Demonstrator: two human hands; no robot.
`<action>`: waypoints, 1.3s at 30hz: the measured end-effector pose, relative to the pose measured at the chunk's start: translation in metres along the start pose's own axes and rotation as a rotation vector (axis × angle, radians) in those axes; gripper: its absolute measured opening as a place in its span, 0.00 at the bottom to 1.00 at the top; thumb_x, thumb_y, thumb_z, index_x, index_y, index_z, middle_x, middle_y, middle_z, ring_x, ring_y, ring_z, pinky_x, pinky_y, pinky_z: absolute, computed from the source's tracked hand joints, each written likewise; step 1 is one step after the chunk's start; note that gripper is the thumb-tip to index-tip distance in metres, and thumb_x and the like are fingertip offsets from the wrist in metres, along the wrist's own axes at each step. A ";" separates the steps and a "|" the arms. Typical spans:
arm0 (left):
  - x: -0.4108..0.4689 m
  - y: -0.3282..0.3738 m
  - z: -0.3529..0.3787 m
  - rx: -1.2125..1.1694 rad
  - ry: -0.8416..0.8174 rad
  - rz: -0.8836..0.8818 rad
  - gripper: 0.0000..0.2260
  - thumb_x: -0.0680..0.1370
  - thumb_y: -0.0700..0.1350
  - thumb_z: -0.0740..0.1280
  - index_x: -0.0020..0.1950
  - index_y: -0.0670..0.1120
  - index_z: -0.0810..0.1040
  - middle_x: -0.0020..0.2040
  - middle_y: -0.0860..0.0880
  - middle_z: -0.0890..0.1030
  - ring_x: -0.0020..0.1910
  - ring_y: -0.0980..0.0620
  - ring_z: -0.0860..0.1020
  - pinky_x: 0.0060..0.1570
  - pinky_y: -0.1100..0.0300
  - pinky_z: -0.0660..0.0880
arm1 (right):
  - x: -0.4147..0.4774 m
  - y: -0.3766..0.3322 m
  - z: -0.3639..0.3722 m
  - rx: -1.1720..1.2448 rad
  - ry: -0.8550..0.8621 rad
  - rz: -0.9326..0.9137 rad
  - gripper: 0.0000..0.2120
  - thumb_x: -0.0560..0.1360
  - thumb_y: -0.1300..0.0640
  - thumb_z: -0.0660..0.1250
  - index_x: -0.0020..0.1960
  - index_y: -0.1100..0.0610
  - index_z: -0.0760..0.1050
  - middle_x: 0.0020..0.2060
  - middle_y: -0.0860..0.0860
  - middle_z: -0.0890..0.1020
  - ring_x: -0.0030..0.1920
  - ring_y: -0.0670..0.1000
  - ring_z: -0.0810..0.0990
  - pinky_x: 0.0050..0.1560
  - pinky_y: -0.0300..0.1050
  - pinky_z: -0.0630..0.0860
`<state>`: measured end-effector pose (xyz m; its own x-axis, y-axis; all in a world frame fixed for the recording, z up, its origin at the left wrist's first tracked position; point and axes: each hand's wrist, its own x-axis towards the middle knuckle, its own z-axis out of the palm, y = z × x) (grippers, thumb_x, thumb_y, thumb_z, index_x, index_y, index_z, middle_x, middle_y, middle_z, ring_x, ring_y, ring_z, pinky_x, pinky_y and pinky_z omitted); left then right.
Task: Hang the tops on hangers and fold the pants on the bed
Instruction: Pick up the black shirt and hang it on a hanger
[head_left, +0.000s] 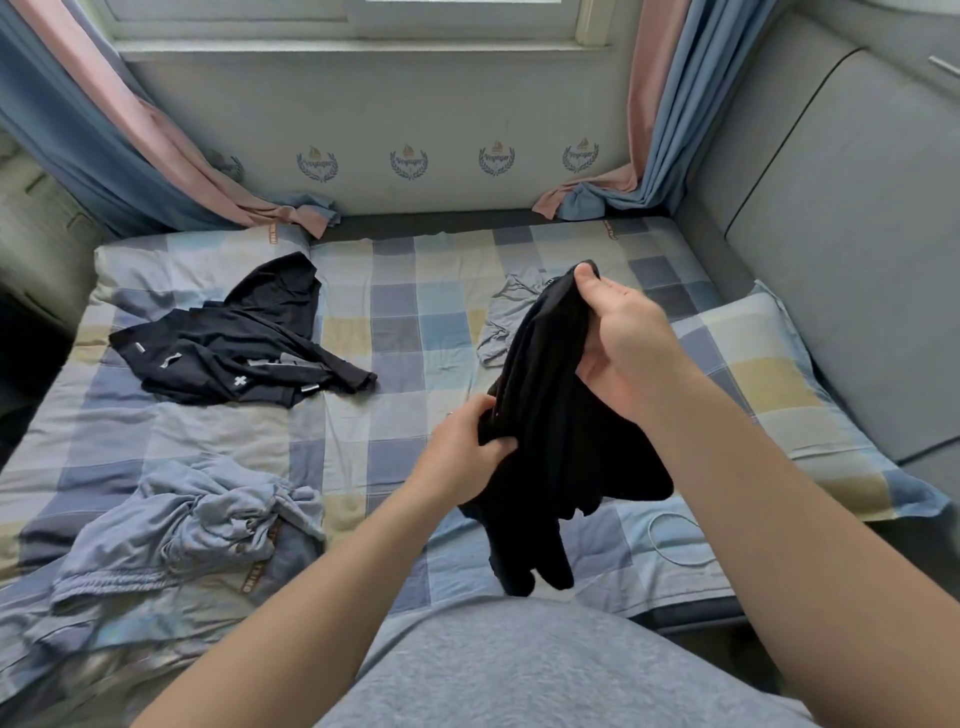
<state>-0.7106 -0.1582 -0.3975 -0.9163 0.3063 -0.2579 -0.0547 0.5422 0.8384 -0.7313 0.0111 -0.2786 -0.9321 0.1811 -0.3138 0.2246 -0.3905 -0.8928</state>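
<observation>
Holds black garment (550, 415) bunched above checked bed (405, 332). Pinches upper end with right hand (623, 338), thumb on top, fingers curled round fabric. Grips lower fold with left hand (467, 447). Also on bed: dark top (244, 343) far left, light-blue pants (197, 519) near left, grey garment (506, 322) behind.

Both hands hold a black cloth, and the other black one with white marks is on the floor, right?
The head view shows the black garment with white marks on the checked bed, not the floor. Left hand and right hand hold the black cloth.
</observation>
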 end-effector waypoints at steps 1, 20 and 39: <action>0.003 -0.003 -0.001 0.032 0.073 0.012 0.06 0.78 0.47 0.69 0.53 0.55 0.75 0.48 0.54 0.81 0.50 0.51 0.80 0.48 0.55 0.77 | 0.000 -0.005 0.000 0.014 0.030 -0.004 0.13 0.83 0.52 0.63 0.46 0.60 0.78 0.35 0.54 0.86 0.37 0.53 0.86 0.37 0.46 0.82; -0.002 -0.013 -0.034 0.005 0.456 0.259 0.18 0.77 0.58 0.64 0.65 0.53 0.76 0.68 0.54 0.73 0.70 0.53 0.68 0.70 0.55 0.64 | -0.002 -0.019 0.008 -0.020 0.084 0.210 0.23 0.81 0.48 0.65 0.65 0.66 0.74 0.57 0.62 0.83 0.55 0.61 0.84 0.62 0.58 0.78; 0.018 0.014 -0.055 -0.449 0.244 -0.048 0.14 0.84 0.47 0.59 0.46 0.53 0.83 0.46 0.50 0.86 0.50 0.48 0.83 0.54 0.51 0.79 | 0.041 0.025 -0.052 -0.389 0.195 -0.024 0.04 0.79 0.58 0.67 0.52 0.52 0.76 0.48 0.50 0.82 0.51 0.51 0.80 0.47 0.45 0.74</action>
<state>-0.7494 -0.1884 -0.3639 -0.9716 0.0683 -0.2266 -0.2151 0.1449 0.9658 -0.7495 0.0556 -0.3309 -0.8757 0.3678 -0.3130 0.3283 -0.0219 -0.9443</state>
